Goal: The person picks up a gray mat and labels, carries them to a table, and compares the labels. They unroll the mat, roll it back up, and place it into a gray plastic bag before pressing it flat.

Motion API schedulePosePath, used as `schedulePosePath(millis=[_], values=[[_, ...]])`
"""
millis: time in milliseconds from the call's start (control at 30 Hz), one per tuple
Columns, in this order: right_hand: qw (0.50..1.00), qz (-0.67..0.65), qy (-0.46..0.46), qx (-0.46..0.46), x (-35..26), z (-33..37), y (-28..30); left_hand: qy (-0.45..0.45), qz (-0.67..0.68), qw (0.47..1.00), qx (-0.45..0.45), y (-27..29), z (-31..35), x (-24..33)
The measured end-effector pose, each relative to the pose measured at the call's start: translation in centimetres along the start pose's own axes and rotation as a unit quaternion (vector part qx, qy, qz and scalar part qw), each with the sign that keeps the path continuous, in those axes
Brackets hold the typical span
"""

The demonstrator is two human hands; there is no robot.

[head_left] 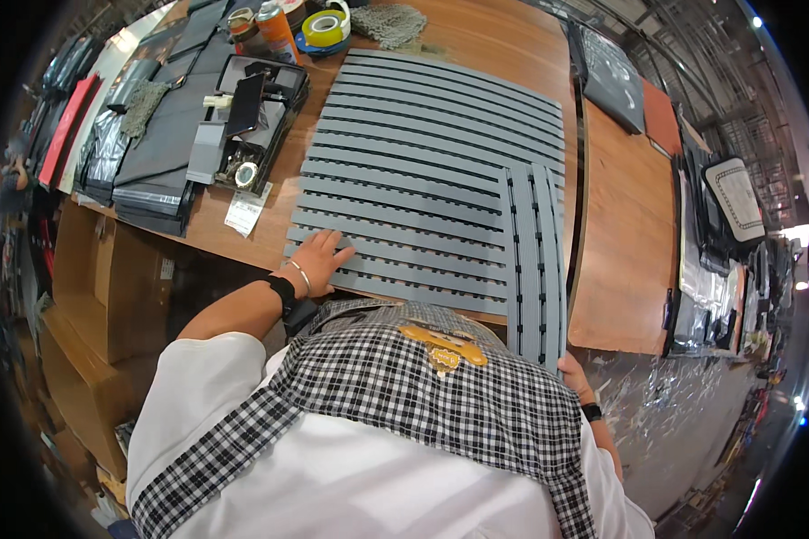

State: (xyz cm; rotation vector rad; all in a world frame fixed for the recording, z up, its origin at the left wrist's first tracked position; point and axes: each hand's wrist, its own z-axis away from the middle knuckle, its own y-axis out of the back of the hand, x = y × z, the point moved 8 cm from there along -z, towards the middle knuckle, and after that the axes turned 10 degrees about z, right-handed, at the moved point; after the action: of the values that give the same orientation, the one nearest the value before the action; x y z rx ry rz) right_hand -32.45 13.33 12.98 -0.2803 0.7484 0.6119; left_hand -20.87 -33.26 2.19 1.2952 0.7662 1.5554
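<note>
A large grey slatted mat [404, 163] lies flat on the wooden table in front of me, its long slats joined by small dark clips. Across its right side rests a narrow section of a few grey slats [527, 260], turned crosswise and reaching past the table's near edge. My left hand [320, 260] lies on the mat's near left corner, fingers spread over the slats. At the near end of the narrow section, my right hand [577, 377] grips its outer edge; most of those fingers are hidden behind the slats.
Left of the mat stands a black box [283, 108] holding a phone, a watch and small items. Behind it are an orange spray can [277, 31] and yellow tape [322, 29]. Dark folded sheets [157, 166] lie far left, above a cardboard box [108, 278]. A second wooden table [625, 242] stands right, across a gap.
</note>
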Motion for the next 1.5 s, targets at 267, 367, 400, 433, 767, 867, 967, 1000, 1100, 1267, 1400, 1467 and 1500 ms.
schedulePosePath(millis=[267,367,400,433,767,867,967,1000,1100,1267,1400,1467,1500], values=[[0.998,-0.01,0.05,0.026,0.2,2.2,-0.3,0.009,-0.029,0.999,-0.039,0.7,-1.7,-0.5],[0.998,0.014,0.052,0.041,1.1,2.1,-0.1,-0.014,-0.035,0.998,-0.047,1.8,-2.4,-1.3],[0.998,0.011,0.052,0.044,1.3,2.3,-0.2,-0.021,-0.031,0.997,-0.064,2.0,-2.2,-1.2],[0.997,0.006,0.053,0.051,1.6,2.6,-0.1,-0.029,-0.028,0.996,-0.082,2.0,-2.2,-1.2],[0.989,-0.052,0.089,0.102,3.7,6.3,-2.1,0.028,0.051,0.998,0.017,1.3,-3.8,0.9],[0.987,-0.055,0.069,0.132,4.9,7.7,-4.0,0.097,0.079,0.992,0.021,2.6,-6.1,0.1],[0.985,-0.065,0.067,0.145,6.9,8.3,-5.6,-0.009,0.065,0.998,0.007,4.1,-6.8,-0.1],[0.986,-0.064,0.065,0.139,6.8,8.9,-5.6,-0.056,0.063,0.996,0.003,5.2,-7.3,1.0],[0.984,-0.089,0.06,0.141,7.3,10.0,-6.0,-0.027,0.062,0.998,0.001,8.3,-10.4,1.7],[0.98,-0.12,0.055,0.148,7.6,10.9,-7.8,-0.057,0.009,0.988,0.141,24.3,-14.1,3.0],[0.977,-0.129,0.068,0.154,10.1,9.8,-6.7,-0.135,-0.082,0.925,0.345,41.7,-12.7,9.9],[0.972,-0.151,0.083,0.158,10.6,9.2,-6.6,-0.143,-0.151,0.881,0.425,47.9,-10.4,12.7],[0.971,-0.153,0.088,0.158,10.8,8.8,-6.6,-0.119,-0.152,0.883,0.429,50.4,-8.6,13.8]])
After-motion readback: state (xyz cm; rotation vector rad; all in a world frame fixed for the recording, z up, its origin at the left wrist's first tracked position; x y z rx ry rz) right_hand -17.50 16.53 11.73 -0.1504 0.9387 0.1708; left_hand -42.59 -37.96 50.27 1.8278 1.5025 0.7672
